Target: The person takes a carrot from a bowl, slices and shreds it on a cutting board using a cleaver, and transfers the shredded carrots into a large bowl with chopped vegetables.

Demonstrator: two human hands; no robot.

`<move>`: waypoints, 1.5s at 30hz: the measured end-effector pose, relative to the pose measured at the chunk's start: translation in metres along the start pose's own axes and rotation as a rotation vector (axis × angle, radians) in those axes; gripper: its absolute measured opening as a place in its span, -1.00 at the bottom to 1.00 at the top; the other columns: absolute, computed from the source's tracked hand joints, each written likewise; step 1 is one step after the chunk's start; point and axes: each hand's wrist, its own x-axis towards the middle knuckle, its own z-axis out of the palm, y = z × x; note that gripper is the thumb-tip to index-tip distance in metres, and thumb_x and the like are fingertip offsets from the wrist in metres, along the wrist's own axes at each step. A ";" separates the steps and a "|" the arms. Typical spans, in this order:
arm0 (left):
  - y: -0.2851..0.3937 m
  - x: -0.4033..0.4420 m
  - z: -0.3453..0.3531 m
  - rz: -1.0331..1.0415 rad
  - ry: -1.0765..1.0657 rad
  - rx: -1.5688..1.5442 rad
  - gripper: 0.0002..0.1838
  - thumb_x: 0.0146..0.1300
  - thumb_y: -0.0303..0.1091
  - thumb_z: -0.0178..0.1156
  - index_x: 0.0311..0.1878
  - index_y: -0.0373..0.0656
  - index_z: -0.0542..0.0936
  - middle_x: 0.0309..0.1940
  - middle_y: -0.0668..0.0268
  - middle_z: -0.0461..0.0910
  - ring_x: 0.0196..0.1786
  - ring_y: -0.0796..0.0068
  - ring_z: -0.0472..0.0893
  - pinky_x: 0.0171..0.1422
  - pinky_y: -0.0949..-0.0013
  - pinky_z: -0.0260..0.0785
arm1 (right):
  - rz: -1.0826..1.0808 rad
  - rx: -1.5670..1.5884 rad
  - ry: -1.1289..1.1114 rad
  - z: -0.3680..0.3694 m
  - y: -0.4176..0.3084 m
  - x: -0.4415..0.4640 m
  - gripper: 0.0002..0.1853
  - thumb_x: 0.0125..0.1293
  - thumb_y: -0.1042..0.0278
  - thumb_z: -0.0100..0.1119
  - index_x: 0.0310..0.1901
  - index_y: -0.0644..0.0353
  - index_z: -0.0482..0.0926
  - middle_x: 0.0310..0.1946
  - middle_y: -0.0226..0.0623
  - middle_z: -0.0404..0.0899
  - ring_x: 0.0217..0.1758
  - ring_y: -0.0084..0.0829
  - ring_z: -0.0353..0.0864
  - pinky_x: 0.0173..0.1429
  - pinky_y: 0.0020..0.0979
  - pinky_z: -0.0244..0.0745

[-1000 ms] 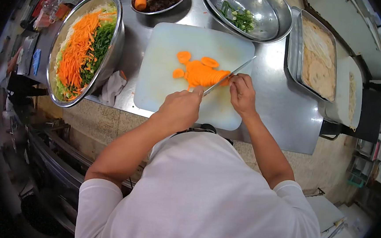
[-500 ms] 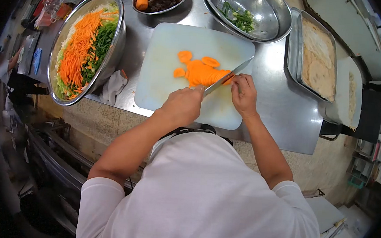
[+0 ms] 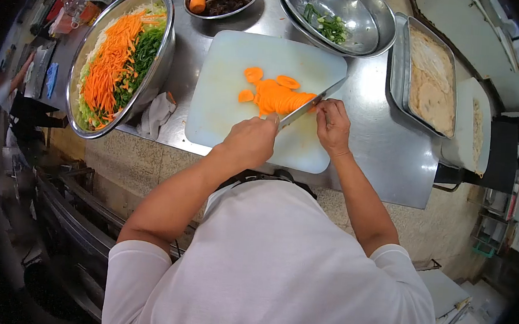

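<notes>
My left hand [image 3: 250,142] is closed round the handle of a knife [image 3: 309,105], whose blade points up and to the right over a white cutting board [image 3: 224,69]. Fanned orange carrot slices [image 3: 279,97] lie against the left side of the blade, with a few loose slices beyond them. On the blade's right side, my right hand [image 3: 333,124] has its fingers pinched at the end of the carrot, which they mostly hide.
A large bowl [image 3: 166,56] of shredded vegetables stands left, by a cloth [image 3: 155,116]. Behind are a bowl [image 3: 255,2] of dark food with a carrot piece and nested metal bowls [image 3: 374,25] with chopped greens. Trays [image 3: 408,70] of pale food sit right. A person's arm [image 3: 22,73] shows far left.
The knife blade has tilted a little, showing more of its flat side, and my right hand has shifted slightly. Both hands keep their holds; the whole view has moved a little.
</notes>
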 end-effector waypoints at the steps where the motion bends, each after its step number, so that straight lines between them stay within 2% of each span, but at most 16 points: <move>1: -0.001 0.003 -0.001 0.004 -0.001 0.001 -0.77 0.51 -0.36 0.13 -0.05 -0.39 0.46 -0.40 -0.19 0.68 -0.25 -0.29 0.71 -0.08 -0.22 0.53 | 0.001 -0.014 0.011 0.001 -0.001 0.001 -0.90 0.36 0.59 0.25 -0.12 0.27 0.63 -0.12 -0.10 0.60 -0.16 -0.05 0.68 -0.10 -0.21 0.62; 9: -0.007 0.011 0.016 0.006 0.035 0.014 -0.79 0.51 -0.34 0.12 -0.05 -0.35 0.49 -0.36 -0.16 0.70 -0.18 -0.23 0.72 -0.03 -0.21 0.53 | 0.029 0.048 0.049 0.004 -0.001 -0.003 -0.88 0.34 0.59 0.28 -0.12 0.26 0.64 -0.15 -0.13 0.61 -0.18 -0.12 0.70 -0.08 -0.25 0.63; 11: -0.008 0.009 0.015 0.010 0.039 0.026 -0.79 0.52 -0.33 0.12 -0.04 -0.34 0.49 -0.36 -0.15 0.69 -0.18 -0.23 0.71 -0.04 -0.21 0.52 | 0.086 0.033 0.025 0.000 -0.004 -0.004 -0.88 0.33 0.60 0.27 -0.12 0.26 0.63 -0.17 -0.14 0.61 -0.20 -0.14 0.70 -0.08 -0.27 0.63; 18: 0.012 -0.019 -0.017 -0.023 0.020 0.045 -0.78 0.53 -0.31 0.13 -0.05 -0.31 0.46 -0.41 -0.15 0.66 -0.23 -0.27 0.68 -0.08 -0.23 0.47 | 0.057 0.045 0.036 0.001 0.000 -0.004 -0.87 0.31 0.62 0.25 -0.13 0.27 0.63 -0.18 -0.14 0.62 -0.22 -0.18 0.71 -0.11 -0.27 0.64; 25: 0.004 -0.014 -0.008 0.004 0.002 0.045 -0.79 0.53 -0.33 0.13 -0.04 -0.31 0.45 -0.41 -0.17 0.65 -0.23 -0.28 0.68 -0.08 -0.24 0.47 | 0.048 0.027 0.056 0.000 -0.002 -0.003 -0.87 0.31 0.63 0.24 -0.13 0.27 0.63 -0.20 -0.14 0.63 -0.24 -0.17 0.70 -0.14 -0.28 0.63; 27: 0.009 -0.011 -0.009 -0.057 -0.040 0.024 -0.83 0.43 -0.48 0.08 -0.01 -0.36 0.49 -0.31 -0.18 0.68 -0.14 -0.23 0.70 -0.04 -0.17 0.51 | 0.048 0.029 0.058 -0.001 -0.004 -0.003 -0.88 0.31 0.62 0.24 -0.14 0.28 0.63 -0.21 -0.14 0.63 -0.25 -0.18 0.70 -0.14 -0.28 0.62; 28: 0.006 -0.006 -0.002 -0.058 -0.042 0.025 -0.83 0.43 -0.48 0.08 -0.01 -0.36 0.49 -0.31 -0.18 0.68 -0.14 -0.23 0.70 -0.04 -0.17 0.51 | 0.053 0.035 0.050 -0.001 -0.004 -0.003 -0.88 0.31 0.62 0.24 -0.14 0.28 0.63 -0.21 -0.14 0.62 -0.25 -0.17 0.70 -0.15 -0.28 0.62; 30: -0.001 0.004 0.013 -0.043 -0.008 0.025 -0.77 0.52 -0.32 0.13 -0.02 -0.34 0.48 -0.37 -0.18 0.68 -0.20 -0.27 0.71 -0.05 -0.23 0.51 | 0.054 0.042 0.044 0.000 -0.004 -0.003 -0.89 0.32 0.62 0.24 -0.15 0.28 0.63 -0.22 -0.13 0.62 -0.25 -0.17 0.70 -0.16 -0.27 0.61; 38: 0.007 -0.009 -0.006 -0.026 0.005 0.047 -0.77 0.53 -0.31 0.12 -0.01 -0.33 0.47 -0.38 -0.15 0.69 -0.20 -0.27 0.71 -0.03 -0.22 0.52 | 0.098 0.038 0.035 0.001 -0.003 -0.005 -0.89 0.31 0.59 0.24 -0.14 0.26 0.64 -0.25 -0.14 0.63 -0.26 -0.11 0.68 -0.12 -0.24 0.62; 45: 0.003 -0.013 -0.008 -0.017 0.002 0.068 -0.79 0.53 -0.33 0.11 -0.02 -0.33 0.45 -0.42 -0.16 0.67 -0.25 -0.27 0.70 -0.08 -0.23 0.50 | 0.024 0.006 0.047 0.002 0.002 -0.003 -0.87 0.32 0.59 0.26 -0.12 0.28 0.63 -0.23 -0.13 0.65 -0.25 -0.11 0.69 -0.13 -0.25 0.62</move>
